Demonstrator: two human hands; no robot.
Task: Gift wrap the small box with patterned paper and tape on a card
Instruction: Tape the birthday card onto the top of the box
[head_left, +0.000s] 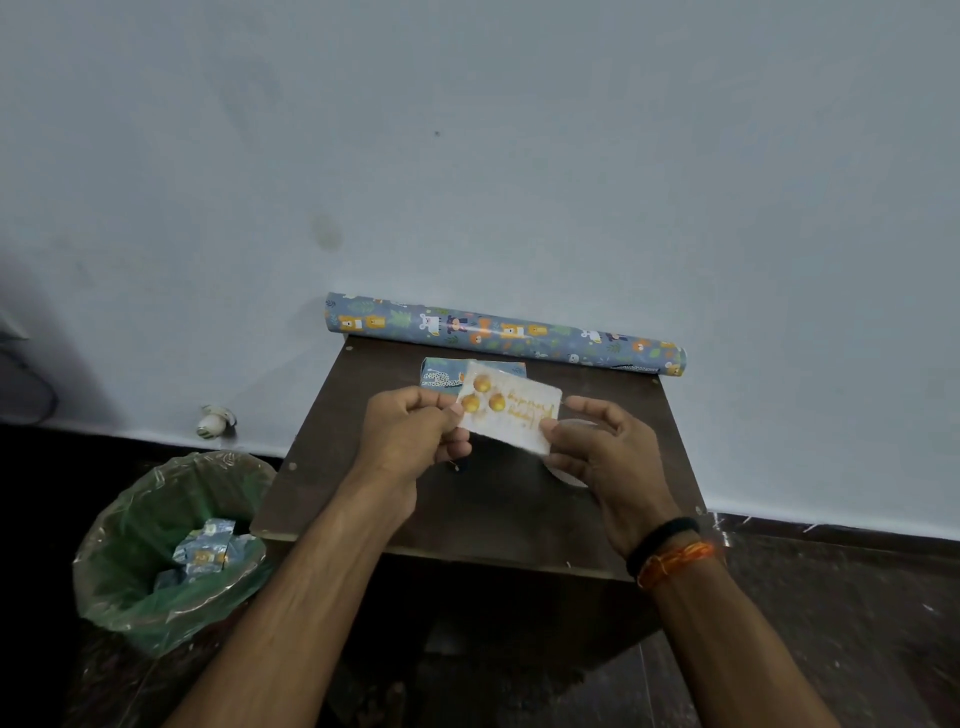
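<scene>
A roll of wrapping paper (504, 333) lies along the far edge of the bench (363, 467), against the wall (467, 130). Just before it, near the middle of that edge, sits the wrapped box (441, 375). Both hands hold a card (511, 410) above the bench's middle, the left hand (410, 434) at its left end, the right hand (608, 452) at its right. A bin (171, 551) stands on the floor beside the bench's near left corner, paper scraps (205, 556) in it.

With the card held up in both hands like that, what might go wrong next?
The card is only pinched at its ends by the left hand and right hand, so it may bend or slip. The wrapped box lies half hidden behind it, so the card could land crooked.
</scene>
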